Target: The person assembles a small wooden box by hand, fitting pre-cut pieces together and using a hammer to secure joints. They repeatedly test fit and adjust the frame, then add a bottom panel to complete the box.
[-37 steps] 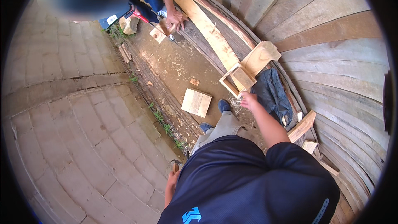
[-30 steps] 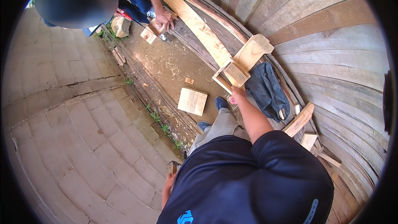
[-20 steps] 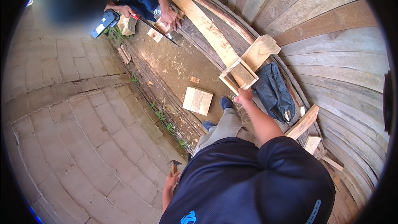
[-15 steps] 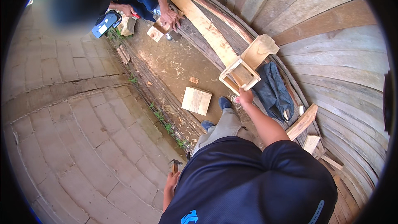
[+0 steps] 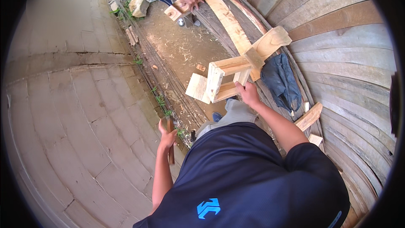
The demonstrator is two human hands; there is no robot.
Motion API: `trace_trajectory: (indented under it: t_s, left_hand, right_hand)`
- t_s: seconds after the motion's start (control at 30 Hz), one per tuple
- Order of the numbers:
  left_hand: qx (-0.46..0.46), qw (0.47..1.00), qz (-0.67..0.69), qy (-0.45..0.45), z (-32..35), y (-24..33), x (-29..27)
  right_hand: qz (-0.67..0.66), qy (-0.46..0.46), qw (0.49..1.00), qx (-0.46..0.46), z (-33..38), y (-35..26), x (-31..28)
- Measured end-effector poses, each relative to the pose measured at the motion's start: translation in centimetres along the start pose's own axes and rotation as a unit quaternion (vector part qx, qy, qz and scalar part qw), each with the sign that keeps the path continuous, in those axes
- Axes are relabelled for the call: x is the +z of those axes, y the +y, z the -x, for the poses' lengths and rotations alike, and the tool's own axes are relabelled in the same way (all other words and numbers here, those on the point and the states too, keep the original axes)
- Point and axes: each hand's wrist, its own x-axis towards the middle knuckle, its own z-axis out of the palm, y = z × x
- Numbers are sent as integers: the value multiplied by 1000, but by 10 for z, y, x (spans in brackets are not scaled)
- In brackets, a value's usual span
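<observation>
My right hand (image 5: 249,94) grips the near side of an open wooden frame (image 5: 214,83). The frame is made of pale boards nailed or joined at the corners and is held in the air over the ground. My left hand (image 5: 168,137), at the left of my body, is closed around a hammer (image 5: 171,155) with a brown wooden handle; its head end is smeared by motion. Partly behind the frame, a flat panel of pale boards (image 5: 196,86) lies on the ground.
A long pale plank (image 5: 228,22), a wood offcut (image 5: 273,42) and a dark plastic bag (image 5: 282,80) lie along the right. At the top, another person's hand (image 5: 190,0) presses a wooden piece (image 5: 173,13). A block wall (image 5: 84,114) rises left, a plank wall (image 5: 341,59) right.
My right hand has brought the wooden frame left off the bench side and turned it. My left hand has swung the hammer up and forward. My view has shifted slightly.
</observation>
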Motion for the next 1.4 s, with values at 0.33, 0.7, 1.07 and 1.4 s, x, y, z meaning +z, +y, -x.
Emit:
trace_trajectory:
  t_s: [0.33, 0.7, 1.07, 1.4]
  left_hand:
    - [95, 980, 106, -140, -3, 5, 26]
    - [-21, 997, 11, -79, -6, -114, 21]
    - [-173, 970, 84, 147, -63, -258, 49]
    - [-290, 899, 251, 213, -141, -393, 124]
  right_hand:
    - [9, -335, 922, 194, 51, -30, 77]
    - [211, -532, 811, 118, 124, -41, 115]
    - [202, -362, 854, 315, -3, 238, 230]
    - [-110, -149, 823, 537, -88, 432, 447]
